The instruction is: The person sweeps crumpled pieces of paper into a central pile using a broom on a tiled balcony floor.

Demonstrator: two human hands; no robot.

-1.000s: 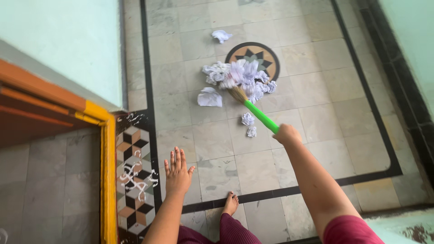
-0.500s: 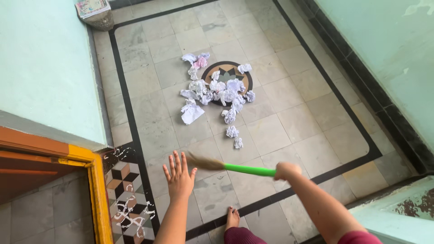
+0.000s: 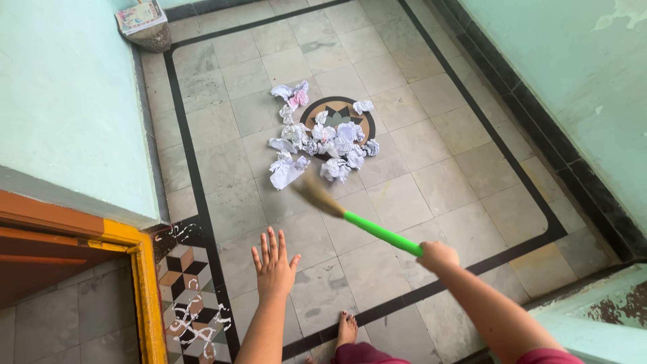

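Head view: at the near left stood an orange and yellow painted wooden door frame [image 3: 145, 283], with a strip of black, white and brown patterned floor tiles [image 3: 192, 296] just beside it on its right.

Right of that strip, the left hand [image 3: 274, 259] hung palm down above the pale grey stone floor [image 3: 431, 135]. Its fingers were spread wide and it held nothing and touched nothing. A bare foot [image 3: 346, 329] showed at the near edge, between the two arms.

Farther off and slightly right of the left hand lay a heap of crumpled white and pale purple paper balls [image 3: 323, 138]. The heap partly covered a round dark floor inlay [image 3: 339, 111].

The broom with a bright green plastic handle [image 3: 381, 232] ran from near right to far left. Its straw-coloured bristle head [image 3: 317, 194] was blurred by motion. The head sat at the near edge of the heap, close to the nearest balls; contact could not be confirmed.

The right hand [image 3: 438, 256] was closed in a full fist around the near end of the handle, well apart from the heap.

Judged step: a sweeping stroke at the heap's near side. A following stroke would call for low bristles and a firm one-handed grip, so that loose balls do not scatter.

A pale green painted wall [image 3: 573, 81] closed the right side.
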